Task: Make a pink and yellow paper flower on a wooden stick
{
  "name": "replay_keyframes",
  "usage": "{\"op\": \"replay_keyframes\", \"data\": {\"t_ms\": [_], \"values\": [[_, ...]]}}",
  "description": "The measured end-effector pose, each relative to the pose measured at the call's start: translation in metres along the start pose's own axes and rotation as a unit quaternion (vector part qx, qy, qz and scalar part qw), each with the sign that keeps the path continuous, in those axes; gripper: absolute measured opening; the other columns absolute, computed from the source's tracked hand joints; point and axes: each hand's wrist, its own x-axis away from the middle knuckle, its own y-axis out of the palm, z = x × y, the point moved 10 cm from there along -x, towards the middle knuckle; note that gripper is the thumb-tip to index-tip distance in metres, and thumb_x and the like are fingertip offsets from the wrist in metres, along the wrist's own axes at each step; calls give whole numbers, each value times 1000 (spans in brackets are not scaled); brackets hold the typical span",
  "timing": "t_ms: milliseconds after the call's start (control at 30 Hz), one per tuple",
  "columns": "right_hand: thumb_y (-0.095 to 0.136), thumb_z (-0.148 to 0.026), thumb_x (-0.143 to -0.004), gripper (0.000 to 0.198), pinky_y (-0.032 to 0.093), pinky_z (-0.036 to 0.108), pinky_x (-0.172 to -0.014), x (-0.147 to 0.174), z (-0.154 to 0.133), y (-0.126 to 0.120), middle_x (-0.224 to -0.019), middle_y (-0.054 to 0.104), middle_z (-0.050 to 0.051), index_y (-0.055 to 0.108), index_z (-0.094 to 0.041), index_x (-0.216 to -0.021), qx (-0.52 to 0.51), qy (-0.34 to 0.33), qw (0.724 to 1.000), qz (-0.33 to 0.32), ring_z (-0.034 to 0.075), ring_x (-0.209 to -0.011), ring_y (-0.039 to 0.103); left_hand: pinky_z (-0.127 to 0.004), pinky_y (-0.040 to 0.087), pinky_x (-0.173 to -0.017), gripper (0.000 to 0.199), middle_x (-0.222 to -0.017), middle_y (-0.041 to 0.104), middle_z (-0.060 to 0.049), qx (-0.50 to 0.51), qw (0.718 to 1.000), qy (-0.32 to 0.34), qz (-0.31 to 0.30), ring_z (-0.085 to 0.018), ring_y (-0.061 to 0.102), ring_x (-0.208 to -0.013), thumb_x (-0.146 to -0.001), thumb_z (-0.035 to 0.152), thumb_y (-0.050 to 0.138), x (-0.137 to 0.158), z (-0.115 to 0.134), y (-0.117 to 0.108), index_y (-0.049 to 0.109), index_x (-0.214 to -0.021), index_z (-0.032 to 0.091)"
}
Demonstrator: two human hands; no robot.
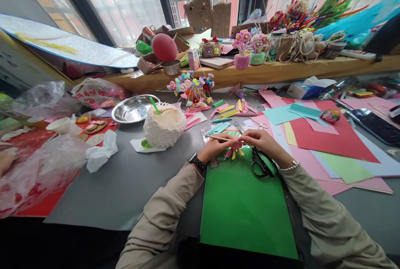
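My left hand [215, 147], wearing a black watch, is closed around a pink paper flower [235, 146] with yellow strips hanging below it. A thin wooden stick [215, 137] lies across the top of that hand and points left. From the other side, my right hand [260, 139] pinches the flower; its fingertips meet the left ones, so the exact grip is partly hidden. Both hands are above the far end of a green board [246, 206]. Black-handled scissors [262, 167] lie on it, just below my right hand.
Folded paper strips [226, 112] and small scissors [261, 124] lie beyond my hands. Coloured paper sheets [331, 135] spread to the right. A netted white coconut [164, 125] with a green straw and a metal bowl [134, 108] stand left. A person's hand [6, 160] shows far left.
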Motion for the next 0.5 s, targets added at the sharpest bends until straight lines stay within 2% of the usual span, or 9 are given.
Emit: {"op": "replay_keyframes", "data": {"t_ms": [100, 233, 333, 500], "values": [[53, -47, -72, 33, 44, 26, -59, -1, 8, 0, -69, 62, 3, 62, -16, -73, 2, 33, 999, -11, 13, -62, 56, -21, 41, -63, 28, -74, 62, -5, -15, 1000, 16, -3, -12, 55, -70, -71, 39, 56, 0, 3, 2, 63, -73, 13], [52, -50, -71, 37, 36, 22, -45, -1, 9, 2, -53, 54, -1, 62, -15, -65, 71, 36, 997, -20, 10, -48, 49, -22, 41, -66, 27, -73, 62, -5, -30, 999, 38, -5, -12, 55, -71, -71, 39, 56, 1, 8, 3, 63, -73, 13], [51, -51, -71, 39, 33, 21, -43, -1, 8, 2, -47, 49, -3, 62, -15, -60, 96, 34, 995, -21, 9, -44, 45, -22, 42, -68, 27, -74, 63, -5, -39, 998, 47, -7, -13, 56, -72, -73, 38, 55, 1, 10, 4, 63, -73, 13], [53, -51, -69, 39, 34, 21, -42, 0, 14, 3, -48, 49, -2, 59, -15, -56, 96, 55, 994, -26, 8, -44, 45, -22, 42, -67, 26, -73, 63, -5, -51, 997, 59, -14, -13, 56, -71, -73, 37, 54, 2, 11, 5, 63, -73, 13]]}}
